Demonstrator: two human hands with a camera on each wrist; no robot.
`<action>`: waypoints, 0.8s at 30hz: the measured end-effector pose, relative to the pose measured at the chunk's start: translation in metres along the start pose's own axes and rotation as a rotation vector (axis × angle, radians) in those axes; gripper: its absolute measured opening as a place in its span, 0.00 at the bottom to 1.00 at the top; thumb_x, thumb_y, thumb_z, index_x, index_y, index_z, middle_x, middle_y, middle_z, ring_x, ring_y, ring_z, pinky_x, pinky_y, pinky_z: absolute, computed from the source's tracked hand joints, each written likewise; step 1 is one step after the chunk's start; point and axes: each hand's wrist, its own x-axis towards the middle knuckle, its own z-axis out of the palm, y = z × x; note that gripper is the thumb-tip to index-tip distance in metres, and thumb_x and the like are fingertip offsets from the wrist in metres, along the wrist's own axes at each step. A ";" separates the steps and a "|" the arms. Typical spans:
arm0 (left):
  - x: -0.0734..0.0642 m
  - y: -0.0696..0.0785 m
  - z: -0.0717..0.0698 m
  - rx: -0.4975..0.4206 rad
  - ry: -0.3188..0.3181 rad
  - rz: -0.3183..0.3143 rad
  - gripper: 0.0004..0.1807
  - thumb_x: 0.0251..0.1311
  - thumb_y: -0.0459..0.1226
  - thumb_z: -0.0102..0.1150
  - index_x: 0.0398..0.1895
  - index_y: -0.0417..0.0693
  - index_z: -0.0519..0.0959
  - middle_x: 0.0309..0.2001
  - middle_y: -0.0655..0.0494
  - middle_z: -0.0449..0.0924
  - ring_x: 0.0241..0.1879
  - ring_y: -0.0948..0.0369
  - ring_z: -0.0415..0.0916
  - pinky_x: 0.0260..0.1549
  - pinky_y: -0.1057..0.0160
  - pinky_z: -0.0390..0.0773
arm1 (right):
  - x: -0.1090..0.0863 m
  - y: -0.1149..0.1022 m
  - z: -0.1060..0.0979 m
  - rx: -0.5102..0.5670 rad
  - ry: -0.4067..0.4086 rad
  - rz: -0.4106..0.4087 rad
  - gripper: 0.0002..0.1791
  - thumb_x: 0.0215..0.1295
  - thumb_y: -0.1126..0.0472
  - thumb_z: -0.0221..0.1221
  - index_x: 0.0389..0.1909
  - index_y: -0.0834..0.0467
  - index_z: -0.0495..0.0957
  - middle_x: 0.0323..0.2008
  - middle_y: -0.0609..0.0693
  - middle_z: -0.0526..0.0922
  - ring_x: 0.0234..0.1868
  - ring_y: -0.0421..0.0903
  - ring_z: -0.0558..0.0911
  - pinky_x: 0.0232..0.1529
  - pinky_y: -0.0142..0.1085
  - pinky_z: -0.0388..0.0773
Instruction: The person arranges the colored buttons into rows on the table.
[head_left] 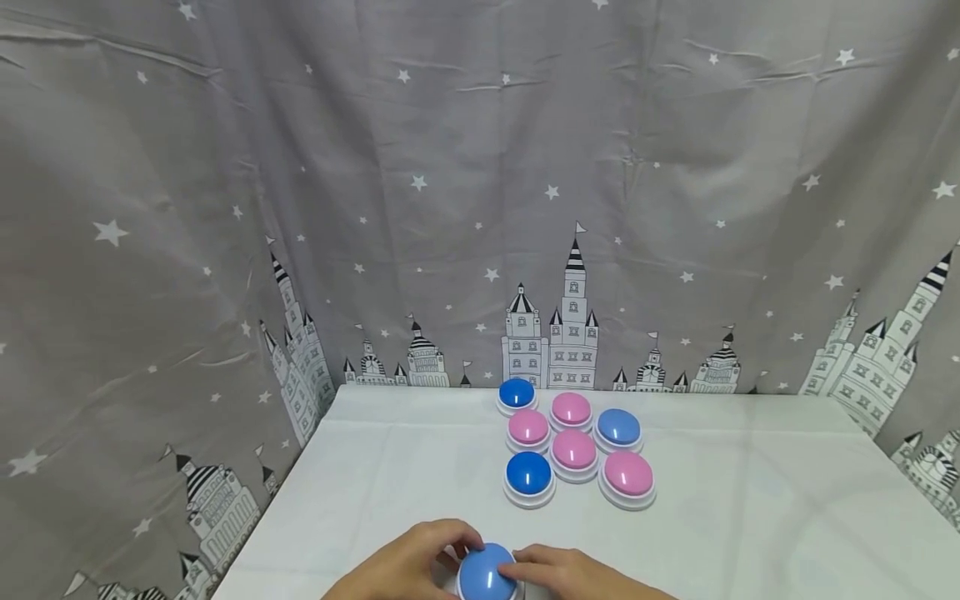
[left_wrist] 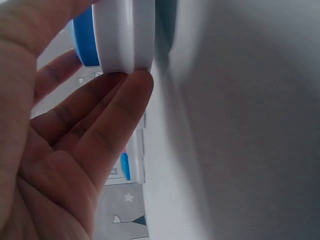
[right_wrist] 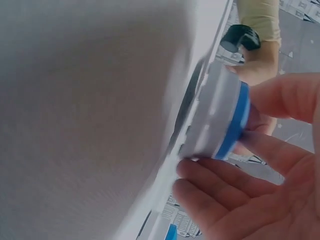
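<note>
A light-blue push button (head_left: 486,573) with a white round base is at the front of the table, between both hands. From its left side my left hand (head_left: 412,560) grips it. In the left wrist view, fingertips (left_wrist: 142,82) sit against the edge of the white base (left_wrist: 117,37). My right hand (head_left: 562,572) holds the other side, a finger lying over the dome. The right wrist view shows the thumb (right_wrist: 287,97) by the blue dome (right_wrist: 235,120) and lower fingers at the base's side. Its underside is close over the tabletop.
Further back on the white table (head_left: 397,467) stands a cluster of similar buttons: dark-blue ones (head_left: 528,473), pink ones (head_left: 628,473) and another light-blue one (head_left: 618,427). Behind the table hangs a grey curtain (head_left: 465,125) printed with castles and stars.
</note>
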 end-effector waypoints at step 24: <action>0.019 0.009 -0.014 0.221 -0.014 -0.020 0.26 0.53 0.55 0.57 0.55 0.61 0.68 0.50 0.65 0.73 0.47 0.65 0.72 0.42 0.60 0.76 | -0.005 0.014 -0.022 0.063 0.131 0.268 0.27 0.60 0.42 0.54 0.61 0.36 0.61 0.57 0.36 0.68 0.56 0.39 0.70 0.50 0.42 0.73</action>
